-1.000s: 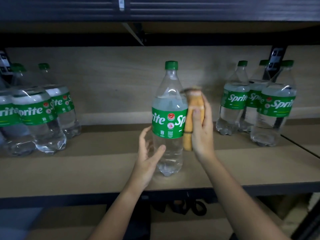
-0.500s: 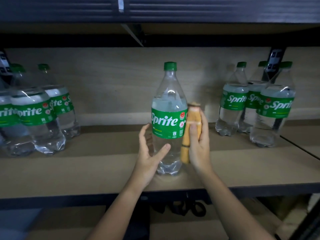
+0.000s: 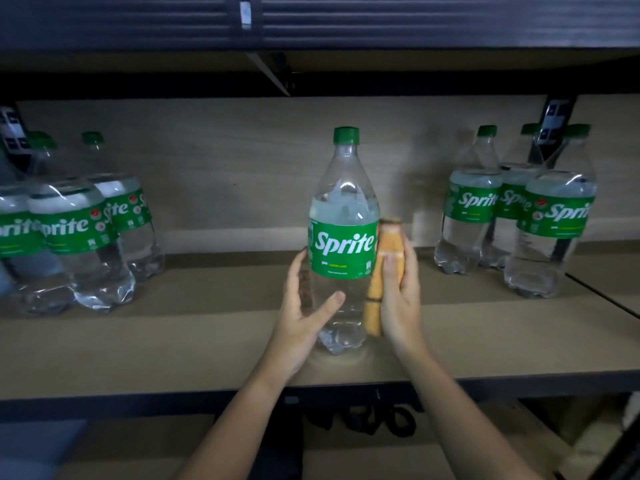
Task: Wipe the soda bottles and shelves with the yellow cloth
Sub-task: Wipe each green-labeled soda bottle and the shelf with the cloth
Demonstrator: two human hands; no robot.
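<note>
The left hand cups the centre bottle, fingers partly hidden behind it. The right hand presses the yellow cloth against its side. The leftmost bottles are cut off.

Clear bottle — green cap, green label, yellow cloth

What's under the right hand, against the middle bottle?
The yellow cloth, folded, sits between the right hand and the side of the middle bottle. The hand covers part of the cloth, so its full shape is hidden.
</note>
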